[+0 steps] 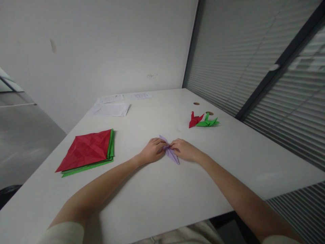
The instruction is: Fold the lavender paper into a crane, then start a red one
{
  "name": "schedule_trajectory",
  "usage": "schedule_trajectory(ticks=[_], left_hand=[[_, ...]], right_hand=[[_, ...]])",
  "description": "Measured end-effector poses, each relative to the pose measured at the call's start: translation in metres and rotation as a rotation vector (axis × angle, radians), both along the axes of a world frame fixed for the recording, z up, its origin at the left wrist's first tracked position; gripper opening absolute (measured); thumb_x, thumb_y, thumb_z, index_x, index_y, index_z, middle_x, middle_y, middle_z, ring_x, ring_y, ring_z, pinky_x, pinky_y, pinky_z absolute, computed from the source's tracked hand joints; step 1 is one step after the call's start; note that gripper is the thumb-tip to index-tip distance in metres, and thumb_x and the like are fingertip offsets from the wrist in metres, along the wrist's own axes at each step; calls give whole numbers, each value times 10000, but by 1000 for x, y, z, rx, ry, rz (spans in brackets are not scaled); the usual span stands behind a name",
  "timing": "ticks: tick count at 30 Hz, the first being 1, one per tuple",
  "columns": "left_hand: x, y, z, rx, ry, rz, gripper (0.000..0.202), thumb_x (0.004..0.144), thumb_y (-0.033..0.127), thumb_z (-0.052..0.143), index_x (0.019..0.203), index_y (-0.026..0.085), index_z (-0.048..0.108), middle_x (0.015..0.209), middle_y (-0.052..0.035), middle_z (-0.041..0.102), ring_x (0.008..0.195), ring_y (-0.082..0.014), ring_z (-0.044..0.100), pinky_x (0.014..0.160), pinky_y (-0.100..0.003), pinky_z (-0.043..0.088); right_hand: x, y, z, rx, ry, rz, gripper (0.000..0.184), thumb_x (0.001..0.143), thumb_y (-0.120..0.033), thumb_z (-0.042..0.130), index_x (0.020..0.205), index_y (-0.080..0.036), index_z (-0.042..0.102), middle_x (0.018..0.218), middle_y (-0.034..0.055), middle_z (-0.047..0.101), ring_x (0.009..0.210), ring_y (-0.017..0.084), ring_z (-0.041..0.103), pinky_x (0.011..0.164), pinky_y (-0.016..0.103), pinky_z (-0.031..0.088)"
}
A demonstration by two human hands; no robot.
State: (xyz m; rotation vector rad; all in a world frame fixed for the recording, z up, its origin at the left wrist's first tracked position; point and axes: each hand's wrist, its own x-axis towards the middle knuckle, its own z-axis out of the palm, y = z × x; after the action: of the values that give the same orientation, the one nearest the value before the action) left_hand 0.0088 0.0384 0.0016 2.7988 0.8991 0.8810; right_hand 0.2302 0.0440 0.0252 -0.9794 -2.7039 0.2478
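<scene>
"What are the hands grasping?"

"On my feed, the left hand (pixel 153 150) and right hand (pixel 185 149) pinch 1 folded lavender paper (pixel 173 157) between them at its middle, low over the white table (pixel 157 193). They cover the central folds, so I can't quite make out the creases there."

"And around them?"

"I see 2 folded figures, a red bird (pixel 195 120) and a green bird (pixel 208 123), beyond the right hand; a red-and-green paper stack (pixel 88 149) lies left of the left hand."

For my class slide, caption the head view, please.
Left hand and right hand pinch folded purple paper on a white table.
</scene>
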Motion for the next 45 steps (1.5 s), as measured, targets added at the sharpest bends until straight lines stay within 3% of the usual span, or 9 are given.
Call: schedule_trajectory(ticks=[8, 23, 26, 31, 40, 45], left_hand=[[3, 3, -2, -13, 56, -55, 229, 866, 202, 524, 1026, 174, 685, 1082, -95, 668, 1000, -205, 612, 906, -359, 459], [0, 1, -6, -34, 53, -42, 315, 845, 155, 475, 1096, 177, 662, 1100, -98, 685, 1008, -199, 643, 932, -360, 487], [-1, -3, -1, -26, 73, -27, 321, 845, 163, 482, 1130, 171, 632, 1180, -117, 647, 1077, -216, 614, 955, -379, 471], [0, -4, 1, -19, 115, -6, 206, 880, 217, 496, 1010, 182, 651, 1256, -118, 598, 1224, -229, 519, 1020, -392, 417], [-8, 0, -2, -68, 163, -39, 251, 925, 262, 461, 1108, 190, 616, 1314, -118, 568, 1273, -210, 484, 1062, -399, 362], [-12, -10, 1, -55, 260, -55, 437, 943, 365, 424, 1337, 182, 473, 1418, -170, 451, 1348, -259, 387, 1104, -492, 276]], right_hand=[[2, 3, -4, -6, 40, 7, 256, 803, -73, 527, 946, -135, 730, 1036, 109, 703, 983, 218, 602, 924, 358, 453], [0, -3, -3, 8, 15, 35, 270, 848, -116, 517, 1025, -160, 716, 1064, 112, 671, 996, 220, 571, 922, 373, 445], [-2, -6, 1, 5, 6, 43, 248, 860, -135, 523, 998, -168, 726, 1061, 105, 668, 988, 218, 565, 927, 376, 442], [-4, -8, 2, -5, 24, 56, 239, 878, -174, 527, 1011, -182, 725, 1086, 96, 664, 1011, 216, 567, 939, 382, 437], [-9, -12, 4, 14, -25, -44, 266, 907, -335, 528, 1002, -186, 726, 1099, 94, 677, 1022, 232, 592, 908, 384, 435], [-14, -14, 2, 56, -53, -156, 267, 871, -343, 583, 1062, -188, 687, 1107, 90, 690, 1023, 239, 614, 881, 384, 441]])
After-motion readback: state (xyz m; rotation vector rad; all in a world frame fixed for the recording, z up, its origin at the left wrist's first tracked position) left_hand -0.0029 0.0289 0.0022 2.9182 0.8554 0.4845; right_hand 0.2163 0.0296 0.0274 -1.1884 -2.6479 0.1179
